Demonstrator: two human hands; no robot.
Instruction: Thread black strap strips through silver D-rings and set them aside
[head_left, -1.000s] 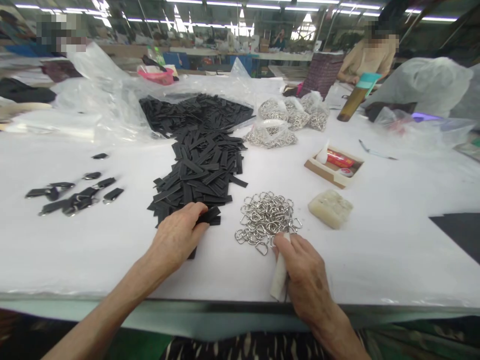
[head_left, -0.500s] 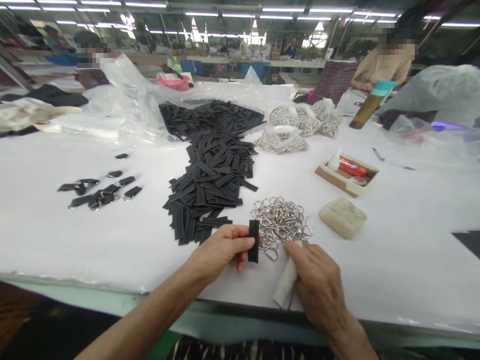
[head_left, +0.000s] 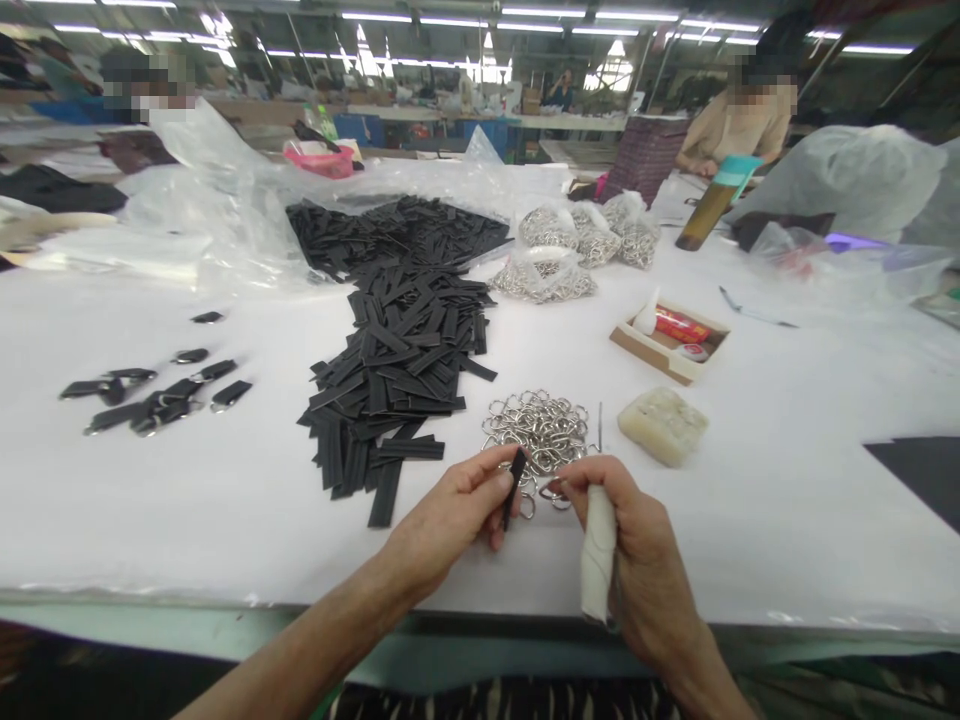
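The left hand pinches one black strip between thumb and fingers. The strip stands tilted, its upper end leaning toward the right hand and projecting above the thumb; its lower part runs down in front of the curled fingers.

The right hand has thumb and forefinger pressed together on one metal ring. The ring projects from the fingertips on the side facing the strip. Ring and strip are near each other but apart. The same hand retains a tool with a pale handle; the handle slants down along the palm side, and a thin metal shaft shows beyond the knuckles. The exact grip of the remaining right fingers cannot be told.

The ring pile lies on the table just beyond both sets of fingertips. The strip pile lies beyond and to the left of the left hand. A yellowish block rests to the right of the ring pile, near an open box.
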